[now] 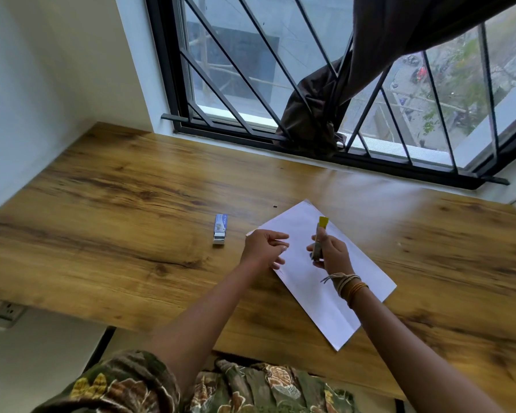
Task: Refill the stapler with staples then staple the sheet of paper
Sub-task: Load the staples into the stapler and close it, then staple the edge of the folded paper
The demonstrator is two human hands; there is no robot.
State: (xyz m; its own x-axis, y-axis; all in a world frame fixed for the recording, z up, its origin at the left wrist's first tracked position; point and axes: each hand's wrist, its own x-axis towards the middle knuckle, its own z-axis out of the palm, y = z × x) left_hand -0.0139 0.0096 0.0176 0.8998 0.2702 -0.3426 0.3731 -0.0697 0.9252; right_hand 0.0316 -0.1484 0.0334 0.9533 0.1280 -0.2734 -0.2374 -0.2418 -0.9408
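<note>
A white sheet of paper (325,281) lies at an angle on the wooden desk (131,204). Above it my right hand (332,251) grips a small stapler (319,239) with a yellow end pointing away from me and a metal body. My left hand (264,247) hovers just left of the stapler over the paper's left edge, fingers spread, holding nothing that I can see. A small blue box of staples (220,229) lies on the desk to the left of my left hand, its near end slid open with silver staples showing.
A tiny dark speck (275,206) lies on the desk beyond the paper. A barred window (280,84) with a brown curtain (316,114) runs along the desk's far edge. A wall socket (8,311) sits below the desk at left.
</note>
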